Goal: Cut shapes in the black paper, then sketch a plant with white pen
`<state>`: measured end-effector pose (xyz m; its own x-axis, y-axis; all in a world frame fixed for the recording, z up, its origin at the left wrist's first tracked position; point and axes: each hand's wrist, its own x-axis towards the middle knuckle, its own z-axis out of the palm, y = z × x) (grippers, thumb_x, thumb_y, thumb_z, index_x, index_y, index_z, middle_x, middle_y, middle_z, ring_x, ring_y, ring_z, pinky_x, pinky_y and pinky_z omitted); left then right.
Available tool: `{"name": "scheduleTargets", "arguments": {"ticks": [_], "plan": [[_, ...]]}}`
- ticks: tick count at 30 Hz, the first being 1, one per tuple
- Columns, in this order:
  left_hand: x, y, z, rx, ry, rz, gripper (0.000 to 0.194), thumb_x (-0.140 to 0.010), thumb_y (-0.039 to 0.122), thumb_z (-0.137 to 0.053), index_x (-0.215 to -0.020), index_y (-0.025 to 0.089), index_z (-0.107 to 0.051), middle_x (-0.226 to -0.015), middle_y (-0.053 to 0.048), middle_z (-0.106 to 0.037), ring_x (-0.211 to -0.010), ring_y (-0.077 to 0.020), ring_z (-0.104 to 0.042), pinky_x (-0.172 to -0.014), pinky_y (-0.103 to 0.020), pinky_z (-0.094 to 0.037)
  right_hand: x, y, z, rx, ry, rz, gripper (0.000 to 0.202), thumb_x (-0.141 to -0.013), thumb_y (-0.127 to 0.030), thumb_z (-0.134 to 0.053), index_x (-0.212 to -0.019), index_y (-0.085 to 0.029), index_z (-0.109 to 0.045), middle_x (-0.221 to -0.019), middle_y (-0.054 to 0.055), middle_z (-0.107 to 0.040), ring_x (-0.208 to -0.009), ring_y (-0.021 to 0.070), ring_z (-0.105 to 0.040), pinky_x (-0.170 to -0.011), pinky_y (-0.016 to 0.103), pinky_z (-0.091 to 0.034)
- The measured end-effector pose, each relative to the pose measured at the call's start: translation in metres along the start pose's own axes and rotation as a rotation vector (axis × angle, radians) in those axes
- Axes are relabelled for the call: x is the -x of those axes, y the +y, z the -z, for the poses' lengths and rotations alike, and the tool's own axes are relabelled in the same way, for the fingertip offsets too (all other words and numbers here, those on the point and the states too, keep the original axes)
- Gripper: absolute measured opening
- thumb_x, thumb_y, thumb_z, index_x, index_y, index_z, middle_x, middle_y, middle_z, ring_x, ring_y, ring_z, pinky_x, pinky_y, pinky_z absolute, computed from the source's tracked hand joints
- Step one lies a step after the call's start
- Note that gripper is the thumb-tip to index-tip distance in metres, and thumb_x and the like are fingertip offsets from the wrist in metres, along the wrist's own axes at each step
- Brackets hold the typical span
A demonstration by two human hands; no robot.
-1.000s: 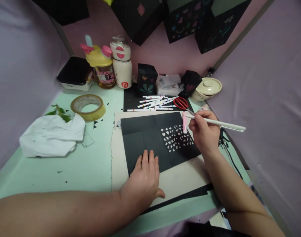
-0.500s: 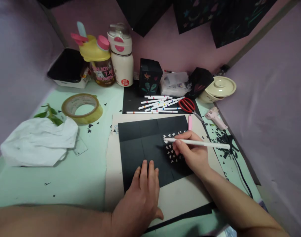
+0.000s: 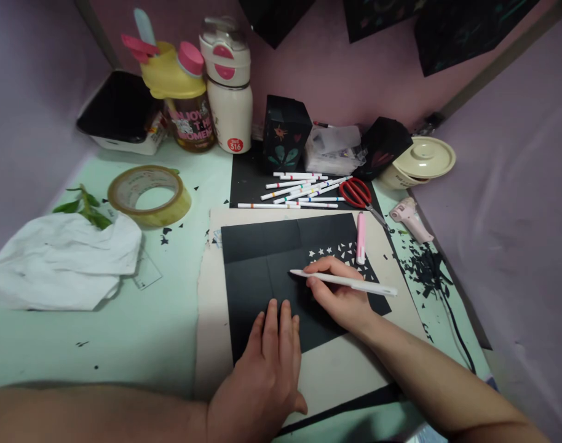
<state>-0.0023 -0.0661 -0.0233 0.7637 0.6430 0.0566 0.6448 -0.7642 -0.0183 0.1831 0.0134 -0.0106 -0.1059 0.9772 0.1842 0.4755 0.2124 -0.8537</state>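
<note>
A creased sheet of black paper [image 3: 248, 271] lies on a pale board [image 3: 211, 369]. My left hand [image 3: 267, 363] rests flat on the sheet's lower part, its fingers stretched out. In my right hand [image 3: 339, 292] is a slim white pen [image 3: 355, 283], held near its tip end, which points left at the middle of the sheet. I cannot tell whether the tip touches the paper. Small star and triangle cut-outs [image 3: 327, 251] fill the sheet's right part, some hidden by my right hand. Beside them lies a pink capped craft knife or pen [image 3: 361, 237].
Behind the sheet lie several white markers [image 3: 304, 191] and red-handled scissors [image 3: 357, 194]. A pink glue gun [image 3: 412, 219] and black paper scraps [image 3: 423, 271] are at the right. Left are a tape roll [image 3: 149, 194] and white cloth [image 3: 64, 258]. Bottles [image 3: 230, 111] stand at the back.
My right hand has moved left with the pen, away from the cut-outs to the sheet's middle, uncovering more of the pink tool. My left hand stays in place; the view has shifted slightly.
</note>
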Motion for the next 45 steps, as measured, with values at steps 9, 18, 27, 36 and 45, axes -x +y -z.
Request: {"name": "scheduleTargets", "arguments": {"ticks": [9, 18, 27, 36, 45], "plan": [[-0.001, 0.003, -0.003, 0.029, -0.041, 0.014, 0.097, -0.073, 0.078, -0.059, -0.135, 0.004, -0.057, -0.143, -0.031, -0.044, -0.133, -0.0502, -0.042, -0.101, -0.058, -0.047, 0.004, 0.006, 0.002, -0.028, 0.101, 0.066, 0.010, -0.086, -0.019, -0.059, -0.090, -0.023, -0.067, -0.073, 0.000, -0.066, -0.056, 0.0131, -0.058, -0.053, 0.027, -0.047], [-0.001, 0.003, 0.001, -0.051, 0.034, 0.043, 0.100, -0.070, 0.081, -0.058, -0.132, 0.003, -0.059, -0.141, -0.031, -0.048, -0.130, -0.0472, -0.048, -0.100, -0.053, -0.049, 0.002, 0.007, 0.003, -0.031, 0.045, 0.057, 0.009, -0.086, -0.019, -0.057, -0.081, -0.020, -0.065, -0.063, -0.001, -0.063, -0.052, 0.0126, -0.056, -0.049, 0.025, -0.044], [-0.004, -0.001, 0.009, -0.046, 0.049, 0.028, 0.098, -0.066, 0.082, -0.062, -0.127, 0.005, -0.064, -0.135, -0.029, -0.054, -0.124, -0.0454, -0.054, -0.095, -0.049, -0.054, 0.002, 0.008, -0.001, 0.002, 0.053, 0.093, 0.009, -0.083, -0.015, -0.058, -0.079, -0.020, -0.065, -0.062, -0.002, -0.063, -0.051, 0.0117, -0.056, -0.049, 0.024, -0.043], [-0.006, -0.002, 0.010, -0.054, 0.037, 0.026, 0.097, -0.067, 0.081, -0.061, -0.127, 0.006, -0.064, -0.136, -0.029, -0.053, -0.124, -0.0448, -0.054, -0.095, -0.049, -0.054, 0.001, 0.010, -0.002, 0.000, 0.038, 0.064, 0.009, -0.083, -0.015, -0.058, -0.079, -0.019, -0.065, -0.062, -0.001, -0.063, -0.053, 0.0127, -0.058, -0.050, 0.025, -0.044], [-0.009, -0.007, 0.019, -0.047, 0.085, -0.002, 0.095, -0.063, 0.080, -0.066, -0.120, 0.004, -0.069, -0.128, -0.029, -0.058, -0.116, -0.0445, -0.060, -0.089, -0.047, -0.059, 0.003, 0.010, -0.002, 0.002, 0.035, 0.057, 0.009, -0.084, -0.017, -0.058, -0.078, -0.020, -0.065, -0.062, -0.001, -0.064, -0.052, 0.0125, -0.058, -0.050, 0.025, -0.045]]}}
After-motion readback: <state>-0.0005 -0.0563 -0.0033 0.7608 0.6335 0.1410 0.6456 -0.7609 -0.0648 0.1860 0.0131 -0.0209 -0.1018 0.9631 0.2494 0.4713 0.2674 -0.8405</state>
